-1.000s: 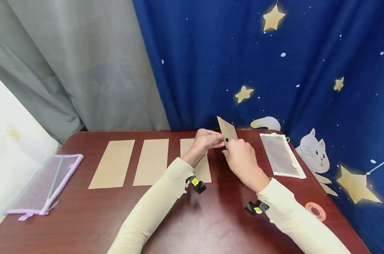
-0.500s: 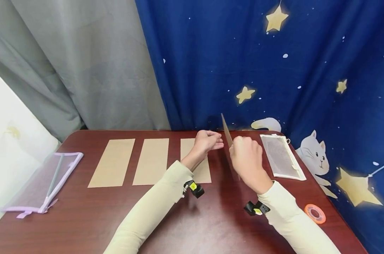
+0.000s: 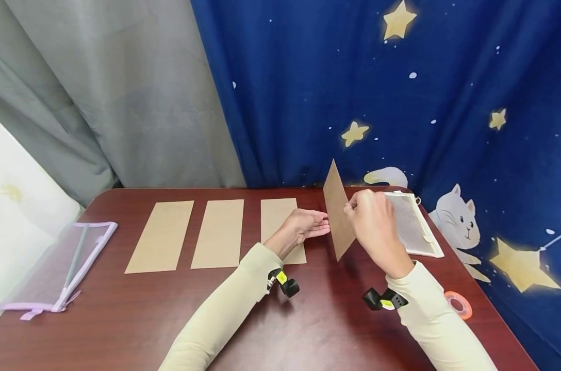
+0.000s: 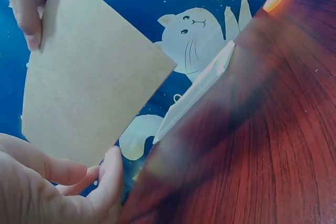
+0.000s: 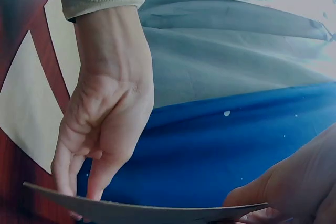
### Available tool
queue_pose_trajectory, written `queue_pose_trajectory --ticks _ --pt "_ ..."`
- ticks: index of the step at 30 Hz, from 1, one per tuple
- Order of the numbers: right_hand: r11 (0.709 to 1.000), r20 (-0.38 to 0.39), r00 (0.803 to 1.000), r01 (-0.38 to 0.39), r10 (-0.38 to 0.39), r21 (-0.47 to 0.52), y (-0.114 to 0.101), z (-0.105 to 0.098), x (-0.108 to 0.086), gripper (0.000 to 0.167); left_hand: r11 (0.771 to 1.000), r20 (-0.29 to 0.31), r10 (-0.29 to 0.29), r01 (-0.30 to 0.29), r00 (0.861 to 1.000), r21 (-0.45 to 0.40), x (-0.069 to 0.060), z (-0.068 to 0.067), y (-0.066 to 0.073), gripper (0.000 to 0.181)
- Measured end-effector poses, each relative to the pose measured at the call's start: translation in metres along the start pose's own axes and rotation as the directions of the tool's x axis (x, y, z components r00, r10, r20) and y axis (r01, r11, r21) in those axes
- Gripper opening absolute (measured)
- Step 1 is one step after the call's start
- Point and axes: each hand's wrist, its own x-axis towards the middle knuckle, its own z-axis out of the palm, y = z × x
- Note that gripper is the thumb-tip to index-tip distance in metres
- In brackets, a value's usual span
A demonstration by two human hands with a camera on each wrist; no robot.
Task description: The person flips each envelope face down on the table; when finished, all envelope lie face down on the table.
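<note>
My right hand [image 3: 375, 224] pinches a brown kraft card [image 3: 338, 216] by its right edge, thumb on the side facing left. The card stands on end above the table, tilted. My left hand [image 3: 303, 226] reaches to its left face, fingers fairly straight and fingertips at the card. In the left wrist view, the left fingers [image 4: 111, 177] lie along the card's lower edge. The right wrist view shows the card [image 5: 147, 212] nearly edge-on, hiding the left fingertips. Three similar cards lie in a row: a left one [image 3: 162, 237], a middle one [image 3: 219, 234] and a right one [image 3: 278, 211], partly under the left hand.
A clear zip pouch with lilac trim [image 3: 92, 263] lies at the table's left. At the right are a white-trimmed mesh pouch [image 3: 417, 226] and an orange tape roll [image 3: 459, 305]. Grey curtain [image 3: 122, 93] and blue star-patterned curtain [image 3: 299, 87] hang behind the dark red table [image 3: 243, 319].
The card has turned from nearly edge-on to show its broad face, and come lower and nearer. The right hand has shifted right; the left fingers have straightened and met the card.
</note>
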Motion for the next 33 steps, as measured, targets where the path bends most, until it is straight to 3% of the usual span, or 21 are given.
queue_pose_trajectory --ticks 6,12,20,25,28,33 --pt "1.000 0.012 1.000 0.003 -0.003 0.019 0.012 0.000 0.002 0.017 1.000 -0.017 0.025 -0.025 1.000 -0.015 -0.003 -0.004 0.002 0.032" --pt "0.996 0.063 0.997 -0.038 0.034 0.078 0.033 0.005 0.008 0.011 0.995 -0.080 0.079 -0.084 0.994 -0.061 -0.004 -0.011 0.010 0.035" --pt "0.974 0.170 0.985 -0.080 0.044 0.211 0.062 0.013 0.010 0.026 0.978 -0.146 0.191 -0.200 0.971 -0.052 -0.008 -0.013 0.014 0.039" --pt "0.951 0.215 0.974 -0.128 0.068 0.282 0.073 0.022 0.008 0.032 0.972 -0.156 0.227 -0.233 0.961 -0.020 -0.005 -0.013 0.013 0.036" --pt "0.923 0.255 0.960 -0.198 0.115 0.331 0.082 0.034 0.006 0.031 0.973 -0.165 0.230 -0.229 0.959 0.029 -0.002 -0.013 0.011 0.034" --pt "0.875 0.322 0.926 -0.314 0.196 0.369 0.097 0.058 -0.002 0.029 0.956 -0.189 0.236 -0.193 0.953 0.221 0.001 -0.012 0.002 0.028"
